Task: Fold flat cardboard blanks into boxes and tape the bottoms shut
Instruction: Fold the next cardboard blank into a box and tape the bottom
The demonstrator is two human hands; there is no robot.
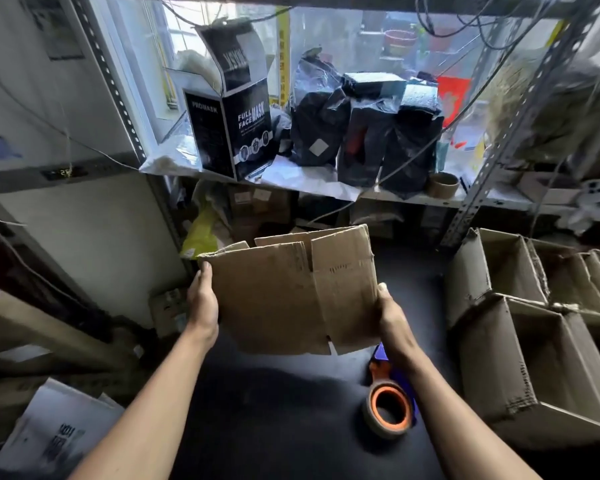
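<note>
A worn brown cardboard blank (pixel 288 292) hangs in the air above the black table (pixel 274 410), tilted with its flaps up. My left hand (pixel 203 301) grips its left edge and my right hand (pixel 390 315) grips its right edge. The blank looks partly opened, with inner flaps showing at the top. A tape dispenser with an orange core (pixel 388 408) lies on the table below my right forearm, partly hidden by it.
Several folded open boxes (pixel 520 327) are stacked on their sides at the right. A metal shelf (pixel 413 197) behind holds a black mask box (pixel 229 133), black bags and a tape roll (pixel 443 184). Cardboard and papers (pixel 49 434) lie at the left.
</note>
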